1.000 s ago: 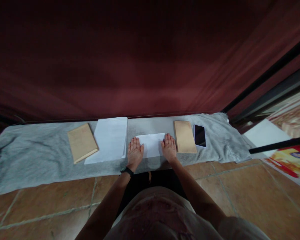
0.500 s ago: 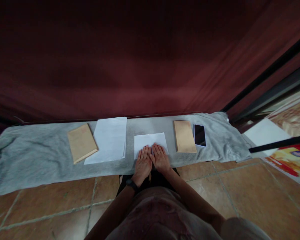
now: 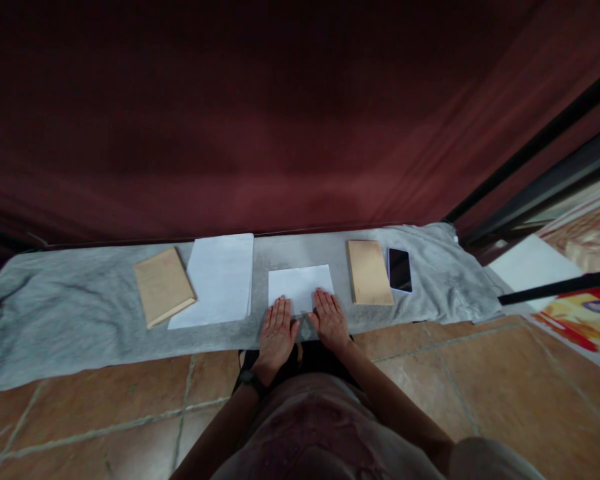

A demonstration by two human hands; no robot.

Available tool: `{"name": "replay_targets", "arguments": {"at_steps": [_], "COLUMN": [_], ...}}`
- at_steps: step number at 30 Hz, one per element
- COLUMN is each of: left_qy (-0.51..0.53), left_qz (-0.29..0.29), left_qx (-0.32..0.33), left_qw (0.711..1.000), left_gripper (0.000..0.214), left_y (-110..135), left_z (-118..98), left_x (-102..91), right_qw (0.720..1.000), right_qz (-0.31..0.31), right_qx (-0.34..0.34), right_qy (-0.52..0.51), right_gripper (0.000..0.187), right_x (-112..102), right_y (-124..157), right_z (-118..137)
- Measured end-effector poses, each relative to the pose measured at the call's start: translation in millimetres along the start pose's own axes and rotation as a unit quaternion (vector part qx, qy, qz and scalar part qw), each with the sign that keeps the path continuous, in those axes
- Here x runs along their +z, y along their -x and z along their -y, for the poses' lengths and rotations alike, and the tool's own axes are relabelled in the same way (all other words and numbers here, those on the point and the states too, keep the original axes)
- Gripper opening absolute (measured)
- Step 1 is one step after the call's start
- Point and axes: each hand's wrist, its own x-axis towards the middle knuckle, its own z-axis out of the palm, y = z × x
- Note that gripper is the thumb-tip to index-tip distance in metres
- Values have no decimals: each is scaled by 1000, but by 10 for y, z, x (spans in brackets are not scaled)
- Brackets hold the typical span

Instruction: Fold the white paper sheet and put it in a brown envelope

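A small white sheet of paper, perhaps folded, lies on the grey cloth in front of me. My left hand rests flat across its near left corner, fingers stretched out. On the near right corner lies my right hand, also flat with the fingers extended. Both palms face down and the hands are apart, with part of the paper's near edge showing between the thumbs. A dark watch is on my left wrist.
The grey cloth covers a long narrow surface against a dark red panel. Larger white sheets and a brown envelope-like packet lie to the left. A second brown packet and a phone lie to the right.
My hands have slid apart along the paper's near edge, the left one outward to the left and the right one to the right. More of the paper's middle shows.
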Motion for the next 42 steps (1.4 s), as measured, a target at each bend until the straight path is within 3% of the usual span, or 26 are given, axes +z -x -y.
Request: {"name": "replay_targets", "arguments": {"at_steps": [24,42], "left_qy": [9,19], "left_qz": [-31,-43], "left_qx": [-42,-30], "left_qw": [999,998], "left_gripper": [70,67], "left_y": [171,109], "left_z": [191,85], "left_x": [8,-21], "right_qw": [999,998], "right_qz": [17,20], "right_qx": [43,43], "right_qy": [18,41], "right_gripper": [58,59], "right_x": [-98,-149], "right_y": [153,188], "right_z": [-195,-228]}}
